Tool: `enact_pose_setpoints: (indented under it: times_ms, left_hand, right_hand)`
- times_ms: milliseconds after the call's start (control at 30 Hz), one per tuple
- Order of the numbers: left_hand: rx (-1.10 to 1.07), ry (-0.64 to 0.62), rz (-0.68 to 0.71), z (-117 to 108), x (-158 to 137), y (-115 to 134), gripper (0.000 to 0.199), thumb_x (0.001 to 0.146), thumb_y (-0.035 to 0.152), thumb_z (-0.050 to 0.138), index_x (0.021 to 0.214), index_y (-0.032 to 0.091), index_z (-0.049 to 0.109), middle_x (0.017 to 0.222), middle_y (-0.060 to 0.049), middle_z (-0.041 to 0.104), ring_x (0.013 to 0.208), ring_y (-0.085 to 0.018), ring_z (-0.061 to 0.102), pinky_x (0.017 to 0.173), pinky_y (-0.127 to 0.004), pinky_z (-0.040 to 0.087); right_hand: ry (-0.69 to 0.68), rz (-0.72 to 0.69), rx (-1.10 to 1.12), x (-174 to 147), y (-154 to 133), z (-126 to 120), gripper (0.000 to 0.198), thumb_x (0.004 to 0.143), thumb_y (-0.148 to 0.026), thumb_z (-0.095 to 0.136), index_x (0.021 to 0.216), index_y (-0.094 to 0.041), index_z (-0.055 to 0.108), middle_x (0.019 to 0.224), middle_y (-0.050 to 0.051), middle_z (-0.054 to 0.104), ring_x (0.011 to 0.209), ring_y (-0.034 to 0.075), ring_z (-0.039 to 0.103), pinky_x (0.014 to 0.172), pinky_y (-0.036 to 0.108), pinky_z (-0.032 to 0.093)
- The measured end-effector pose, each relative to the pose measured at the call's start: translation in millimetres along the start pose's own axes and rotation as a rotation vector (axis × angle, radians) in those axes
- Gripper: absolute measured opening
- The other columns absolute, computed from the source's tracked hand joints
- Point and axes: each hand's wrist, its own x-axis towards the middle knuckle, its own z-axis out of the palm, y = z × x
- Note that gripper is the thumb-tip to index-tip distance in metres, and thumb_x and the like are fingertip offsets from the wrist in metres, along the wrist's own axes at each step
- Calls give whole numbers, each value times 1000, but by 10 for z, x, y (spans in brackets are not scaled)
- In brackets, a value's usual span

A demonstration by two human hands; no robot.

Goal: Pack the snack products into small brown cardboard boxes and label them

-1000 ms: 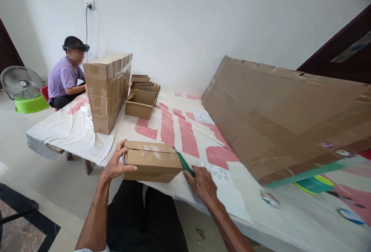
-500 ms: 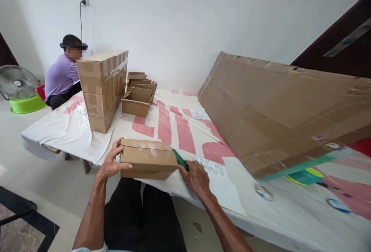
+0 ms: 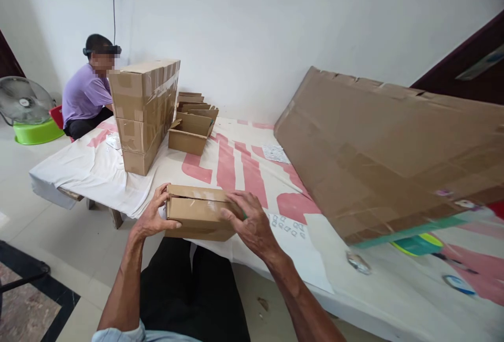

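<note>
A small closed cardboard box (image 3: pixel 200 216) sits at the front edge of the cloth-covered table, above my lap. My left hand (image 3: pixel 154 217) grips its left end, thumb on the front face and fingers behind the corner. Over the right end lies my right hand (image 3: pixel 252 224), fingers across the top and thumb against the front side. A bit of green strip (image 3: pixel 243 214) shows under that hand; the rest is hidden. Clear tape glints on the box, and a narrow gap runs along its top front seam.
Taped boxes (image 3: pixel 144 116) are stacked at left, beside several open boxes (image 3: pixel 188 132). A person (image 3: pixel 86 98) in a purple shirt sits behind the stack. A large cardboard sheet (image 3: pixel 378 153) leans at right. A tape roll (image 3: pixel 358 262) and a green bowl (image 3: pixel 419 244) lie near it.
My right hand has moved from the green strip beside the box onto the box's right end, covering most of the strip. My left hand keeps its grip. The view has shifted slightly.
</note>
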Motion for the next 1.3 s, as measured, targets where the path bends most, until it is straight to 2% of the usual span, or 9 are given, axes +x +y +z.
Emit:
enact_pose_setpoints:
  times_ms: [67, 167, 367, 600, 733, 867, 967, 1133, 1300]
  left_hand:
    - [10, -14, 6, -11, -20, 7, 75, 66, 36, 95, 134, 27, 64, 170, -14, 26, 158, -41, 27, 123, -55, 36]
    - [16, -28, 34, -19, -45, 36, 78, 66, 33, 95, 136, 28, 62, 170, -14, 28, 158, -41, 29, 126, -58, 30]
    - [-21, -99, 154, 31, -22, 108, 82, 66, 40, 98, 139, 27, 63, 172, -16, 29, 160, -41, 27, 128, -55, 28]
    - [-34, -50, 222, 165, 21, 207, 83, 66, 47, 98, 138, 26, 63, 170, -17, 35, 159, -42, 30, 128, -55, 29]
    - [-108, 25, 202, 308, 67, 219, 92, 63, 50, 100, 140, 25, 57, 168, -20, 39, 158, -41, 33, 129, -55, 28]
    - [-190, 118, 109, 441, 116, 111, 96, 56, 57, 101, 134, 24, 58, 167, -20, 40, 158, -42, 32, 130, -55, 24]
    - [-151, 109, 42, 447, 117, 36, 94, 56, 60, 100, 134, 27, 59, 167, -16, 40, 157, -44, 33, 130, -59, 20]
    - [-85, 5, 142, 367, 80, 37, 112, 55, 50, 102, 150, 27, 48, 168, -14, 38, 157, -43, 32, 129, -54, 24]
    - [-63, 82, 90, 384, 72, 100, 109, 52, 37, 100, 147, 23, 48, 164, -17, 44, 150, -42, 42, 126, -54, 30]
  right_hand:
    - [-81, -49, 14, -1, -38, 24, 44, 99, -54, 61, 133, -27, 67, 134, 13, 66, 127, 34, 60, 108, 53, 51]
    - [-138, -50, 20, -10, 10, 47, 45, 100, -56, 60, 135, -27, 66, 138, 12, 65, 129, 34, 59, 110, 56, 49]
    - [-135, 37, 101, -51, 210, -24, 39, 103, -54, 56, 129, -28, 68, 137, 12, 65, 131, 32, 59, 113, 55, 47]
    - [-114, 99, 163, -97, 299, -76, 38, 101, -54, 59, 124, -27, 71, 134, 11, 65, 130, 30, 59, 116, 53, 45]
    - [-98, 142, 204, -122, 395, -86, 39, 100, -55, 58, 123, -26, 72, 134, 11, 65, 130, 30, 59, 116, 53, 45]
    - [-87, 196, 228, -141, 485, -107, 43, 99, -58, 57, 124, -26, 72, 133, 11, 65, 130, 30, 59, 117, 53, 45]
    - [-82, 214, 230, -146, 492, -106, 43, 99, -58, 57, 124, -26, 72, 133, 11, 66, 130, 30, 60, 117, 52, 45]
    - [-46, 211, 217, -141, 422, -69, 44, 98, -58, 58, 122, -25, 73, 132, 11, 66, 128, 30, 60, 115, 52, 47]
    - [-46, 198, 198, -151, 396, -71, 43, 99, -58, 58, 123, -25, 72, 131, 11, 67, 127, 30, 61, 113, 52, 48]
